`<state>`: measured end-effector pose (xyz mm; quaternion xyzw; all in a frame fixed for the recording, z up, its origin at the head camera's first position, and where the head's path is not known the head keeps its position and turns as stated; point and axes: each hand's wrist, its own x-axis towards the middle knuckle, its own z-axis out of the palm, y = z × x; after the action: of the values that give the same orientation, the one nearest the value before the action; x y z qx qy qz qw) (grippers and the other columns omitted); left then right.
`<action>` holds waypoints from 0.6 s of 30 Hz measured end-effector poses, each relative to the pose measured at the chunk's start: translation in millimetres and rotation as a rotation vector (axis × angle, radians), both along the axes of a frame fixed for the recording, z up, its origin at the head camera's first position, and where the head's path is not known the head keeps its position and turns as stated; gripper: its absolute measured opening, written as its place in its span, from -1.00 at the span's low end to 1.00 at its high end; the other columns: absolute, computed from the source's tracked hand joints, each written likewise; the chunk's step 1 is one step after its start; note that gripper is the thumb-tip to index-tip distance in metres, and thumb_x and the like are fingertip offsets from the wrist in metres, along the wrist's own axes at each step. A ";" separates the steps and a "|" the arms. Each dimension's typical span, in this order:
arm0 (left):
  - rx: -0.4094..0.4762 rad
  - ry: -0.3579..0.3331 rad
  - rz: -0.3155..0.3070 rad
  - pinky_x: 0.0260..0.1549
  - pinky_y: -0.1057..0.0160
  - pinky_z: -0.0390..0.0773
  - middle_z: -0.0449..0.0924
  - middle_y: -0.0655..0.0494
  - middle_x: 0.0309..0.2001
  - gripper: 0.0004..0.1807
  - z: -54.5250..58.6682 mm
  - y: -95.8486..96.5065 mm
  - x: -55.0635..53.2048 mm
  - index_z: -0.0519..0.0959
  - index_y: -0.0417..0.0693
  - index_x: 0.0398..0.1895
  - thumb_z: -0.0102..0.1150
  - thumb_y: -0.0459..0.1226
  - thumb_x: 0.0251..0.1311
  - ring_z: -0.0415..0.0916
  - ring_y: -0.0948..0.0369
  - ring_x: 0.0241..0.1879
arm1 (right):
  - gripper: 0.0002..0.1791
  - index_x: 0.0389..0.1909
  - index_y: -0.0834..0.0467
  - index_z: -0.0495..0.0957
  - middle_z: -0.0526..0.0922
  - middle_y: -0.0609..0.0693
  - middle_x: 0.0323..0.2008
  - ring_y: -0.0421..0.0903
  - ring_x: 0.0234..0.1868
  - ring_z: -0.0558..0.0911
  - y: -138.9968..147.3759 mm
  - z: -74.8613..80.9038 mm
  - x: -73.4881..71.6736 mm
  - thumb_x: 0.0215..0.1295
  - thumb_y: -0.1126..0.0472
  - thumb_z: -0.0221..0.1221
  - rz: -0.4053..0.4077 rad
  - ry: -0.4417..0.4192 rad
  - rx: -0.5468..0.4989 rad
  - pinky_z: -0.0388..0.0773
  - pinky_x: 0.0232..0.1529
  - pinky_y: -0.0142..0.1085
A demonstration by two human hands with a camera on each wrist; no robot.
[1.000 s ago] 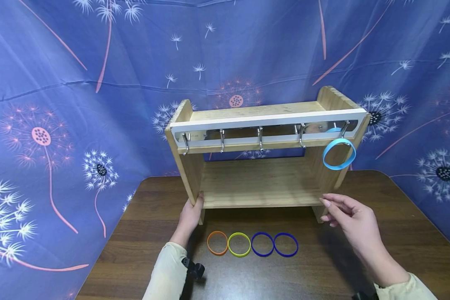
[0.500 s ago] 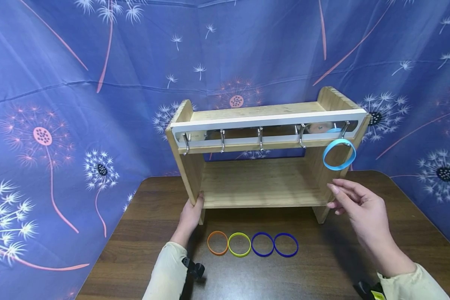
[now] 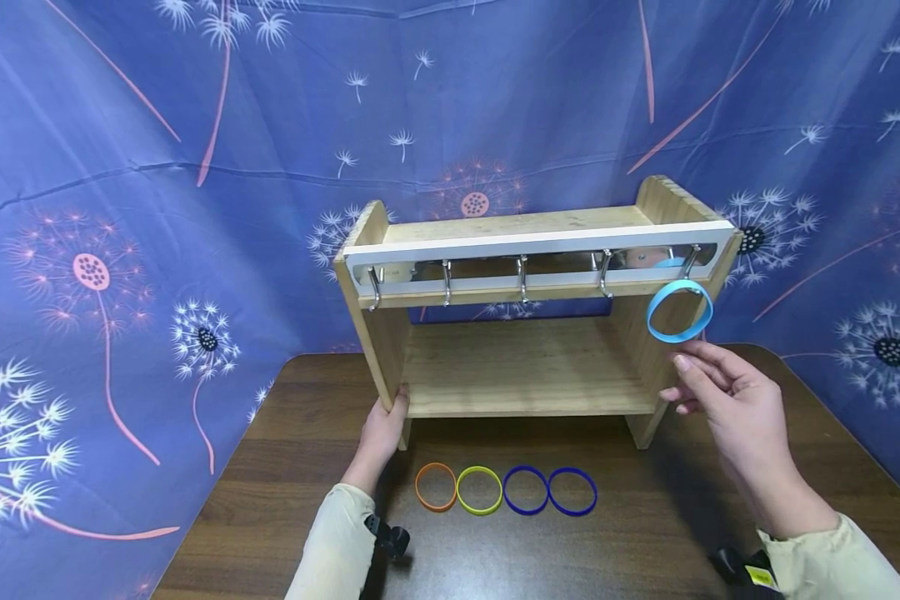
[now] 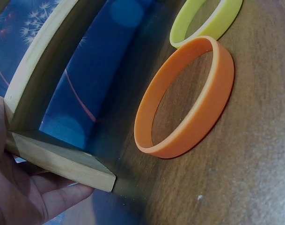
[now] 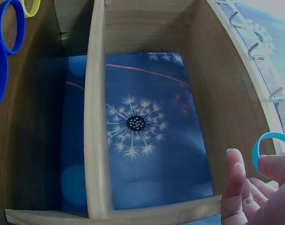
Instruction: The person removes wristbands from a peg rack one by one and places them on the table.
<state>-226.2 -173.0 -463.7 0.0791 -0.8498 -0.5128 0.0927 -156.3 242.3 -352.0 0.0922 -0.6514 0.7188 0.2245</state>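
Note:
A small wooden shelf stands on the table, with a row of metal hooks along its front rail. My left hand grips the lower part of its left side panel; in the left wrist view the thumb is on one face and fingers reach behind. From the rightmost hook hangs a light blue wristband. Just under it is my right hand, fingers loosely bent, fingertips right at the band's lower edge. In the right wrist view the thumb overlaps the band.
Before the shelf, an orange wristband, a yellow wristband and two dark blue wristbands lie in a row on the brown table. A blue dandelion-print cloth hangs behind. The other hooks carry no band.
My right hand has risen from beside the shelf's lower right corner to the underside of the light blue wristband. My left hand keeps its grip; the bands stay where they were.

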 end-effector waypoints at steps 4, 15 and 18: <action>0.013 -0.001 -0.005 0.12 -0.16 0.36 0.54 -0.15 0.12 -0.42 -0.5 0.2 0.1 0.50 -0.02 0.16 -0.11 0.19 0.38 0.42 -0.12 0.16 | -0.67 0.11 0.28 0.54 0.76 -0.10 -0.24 -0.18 -0.52 0.70 -0.2 3.7 -0.2 0.33 0.40 0.17 0.005 0.004 0.002 0.55 -0.56 -0.45; 0.005 -0.002 0.002 0.09 -0.15 0.38 0.56 -0.13 0.06 -0.42 -0.9 -0.2 -0.6 0.52 -0.02 0.09 -0.11 0.22 0.36 0.44 -0.11 0.11 | -0.73 0.04 0.33 0.55 0.76 -0.03 -0.29 -0.15 -0.53 0.70 -0.8 8.6 -2.1 0.34 0.46 0.13 0.081 0.055 -0.100 0.56 -0.57 -0.44; 0.006 -0.005 0.003 0.09 -0.15 0.38 0.57 -0.13 0.05 -0.43 -0.7 -0.5 -0.3 0.52 -0.01 0.07 -0.11 0.22 0.36 0.44 -0.11 0.11 | -0.76 -0.01 0.32 0.57 0.76 -0.02 -0.33 -0.14 -0.55 0.70 -1.8 10.2 -2.1 0.33 0.45 0.15 0.063 0.049 -0.117 0.55 -0.59 -0.43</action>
<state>-226.4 -173.5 -464.4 0.0817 -0.8484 -0.5150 0.0910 -158.4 240.5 -341.8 0.1171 -0.5992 0.7601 0.2226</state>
